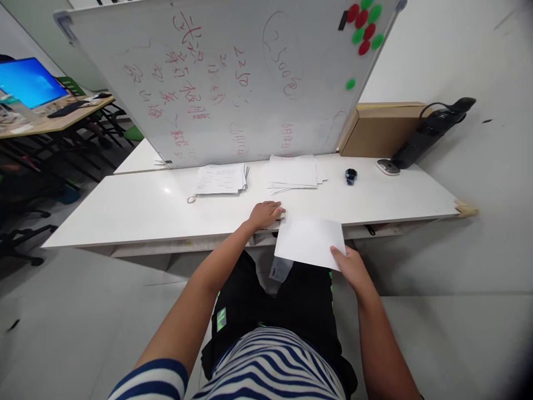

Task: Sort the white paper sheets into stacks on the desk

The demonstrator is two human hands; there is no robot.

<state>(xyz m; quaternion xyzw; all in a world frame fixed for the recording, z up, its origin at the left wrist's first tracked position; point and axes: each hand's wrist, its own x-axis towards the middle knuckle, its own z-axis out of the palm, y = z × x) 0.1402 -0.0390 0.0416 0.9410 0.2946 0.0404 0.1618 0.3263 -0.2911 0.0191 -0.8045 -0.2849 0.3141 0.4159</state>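
Observation:
My right hand (346,264) grips the lower right corner of a white sheet (310,241), thumb on top. The sheet is held tilted over my lap, its upper edge at the desk's front edge. At the sheet's upper left corner, my left hand (265,215) is on the desk's front edge, fingers pressed together around a small pale thing mostly hidden under them. Behind the hands lie a stack of white papers (292,171) and, to its left, a stack of printed papers (221,179). A small ring (191,199) lies by the printed stack.
A whiteboard (250,111) stands along the back of the white desk (137,208). On the right are a watch (351,176), a mouse (388,166), a black bottle (428,133) and a cardboard box (381,130). A monitor (31,80) stands on another table at the left.

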